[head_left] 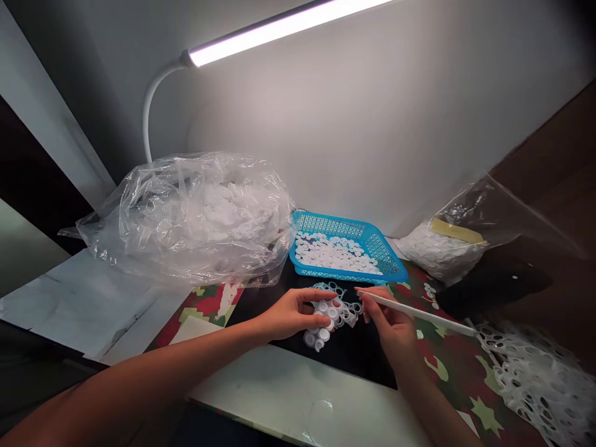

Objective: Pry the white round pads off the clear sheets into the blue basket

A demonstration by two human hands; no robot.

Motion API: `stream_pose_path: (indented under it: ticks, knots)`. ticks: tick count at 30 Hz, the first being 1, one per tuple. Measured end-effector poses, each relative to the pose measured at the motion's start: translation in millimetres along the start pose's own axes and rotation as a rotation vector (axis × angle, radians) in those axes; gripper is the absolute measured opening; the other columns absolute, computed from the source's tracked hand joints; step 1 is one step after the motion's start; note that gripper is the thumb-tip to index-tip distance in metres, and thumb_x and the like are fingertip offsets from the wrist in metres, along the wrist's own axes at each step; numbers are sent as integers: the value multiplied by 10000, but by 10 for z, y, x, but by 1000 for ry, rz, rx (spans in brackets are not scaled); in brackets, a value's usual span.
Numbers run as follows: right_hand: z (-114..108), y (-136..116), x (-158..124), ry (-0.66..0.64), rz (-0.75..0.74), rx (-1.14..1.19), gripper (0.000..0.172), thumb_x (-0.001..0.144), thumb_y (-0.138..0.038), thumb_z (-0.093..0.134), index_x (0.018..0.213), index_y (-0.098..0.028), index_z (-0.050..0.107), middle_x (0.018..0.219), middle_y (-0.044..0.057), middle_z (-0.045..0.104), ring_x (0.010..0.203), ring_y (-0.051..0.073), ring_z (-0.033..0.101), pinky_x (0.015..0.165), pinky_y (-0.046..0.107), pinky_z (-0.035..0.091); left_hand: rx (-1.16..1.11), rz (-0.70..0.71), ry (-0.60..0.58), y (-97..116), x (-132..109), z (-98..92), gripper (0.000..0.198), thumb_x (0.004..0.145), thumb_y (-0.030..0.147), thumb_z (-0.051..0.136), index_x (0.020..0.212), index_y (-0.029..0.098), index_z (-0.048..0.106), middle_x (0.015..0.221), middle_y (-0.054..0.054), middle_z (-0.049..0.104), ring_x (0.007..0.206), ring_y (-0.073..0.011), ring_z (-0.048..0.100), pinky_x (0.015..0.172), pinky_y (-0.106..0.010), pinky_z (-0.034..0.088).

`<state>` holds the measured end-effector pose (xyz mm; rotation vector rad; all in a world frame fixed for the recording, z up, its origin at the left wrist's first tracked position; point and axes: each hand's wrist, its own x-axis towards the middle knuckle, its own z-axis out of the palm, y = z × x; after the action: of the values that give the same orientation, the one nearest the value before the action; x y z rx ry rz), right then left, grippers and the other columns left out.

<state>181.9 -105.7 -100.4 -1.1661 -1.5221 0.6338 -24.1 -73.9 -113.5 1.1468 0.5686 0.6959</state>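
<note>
In the middle of the head view, my left hand (295,315) has its thumb and fingers closed on a cluster of small white round plastic pieces (323,321). Translucent sheets with ring-shaped holes (348,312) lie against that cluster, between my two hands. Thumb and fingers of my right hand (390,320) pinch one end of a long thin white stick (428,316), which slants down to the right. Just beyond both hands stands a blue plastic basket (344,273) with many white round pieces (335,253) in it.
A large transparent bag (195,217) of white material stands at the left. At the right are another bag of white pieces (442,248) and a heap of perforated white sheets (540,379). A lit lamp (288,28) hangs above. Near me runs the table's pale front edge (298,397).
</note>
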Motion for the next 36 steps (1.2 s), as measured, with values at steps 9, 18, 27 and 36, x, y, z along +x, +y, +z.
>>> stream_pose_path:
  ticks: [9, 18, 27, 36]
  knots:
    - [23, -233, -30, -439, -389, -150, 286, 865, -128, 557, 1089, -282, 645, 959, 39, 691, 867, 181, 629, 737, 324, 549, 28, 23, -12, -25, 16, -25, 479, 683, 305, 741, 1123, 147, 637, 933, -90, 710, 873, -195, 660, 831, -314, 485]
    - [5, -133, -26, -450, -388, -210, 239, 875, -160, 549, 1069, -260, 646, 968, 41, 690, 887, 176, 647, 753, 302, 560, 96, -41, -40, -9, -9, -34, 531, 692, 294, 732, 1189, 173, 593, 952, -90, 691, 861, -193, 644, 773, -305, 478]
    - [-3, -57, -52, -473, -400, -227, 215, 874, -173, 553, 1034, -255, 670, 1015, 64, 681, 909, 192, 650, 787, 330, 559, 143, -36, -60, -9, -22, -36, 584, 678, 331, 741, 1214, 173, 574, 989, -98, 667, 882, -216, 637, 821, -368, 478]
    - [-6, -35, -44, -480, -443, -276, 225, 879, -185, 548, 1064, -252, 657, 1033, 70, 682, 912, 194, 648, 808, 340, 542, 162, -40, -60, -20, -22, -36, 582, 679, 329, 735, 1217, 185, 571, 935, -62, 660, 792, -166, 624, 728, -300, 474]
